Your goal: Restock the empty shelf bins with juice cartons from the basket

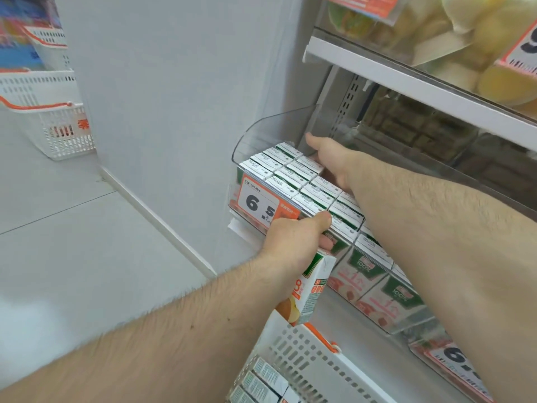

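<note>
My left hand (293,242) grips the top of an orange juice carton (308,289) and holds it upright just in front of the clear shelf bin (255,132), above the white basket (305,353). Rows of juice cartons (290,173) fill the front of that bin. My right hand (328,158) reaches deep into the bin and rests on the cartons at the back; its fingers are partly hidden, so a grip cannot be told. More cartons (258,382) lie in the basket at the bottom.
A price tag reading 6.5 (261,205) hangs on the bin's front. A second bin of cartons (386,292) sits to the right. An upper shelf (406,80) carries yellow packs. Stacked white baskets (58,123) stand on the floor at left, past a grey panel (174,97).
</note>
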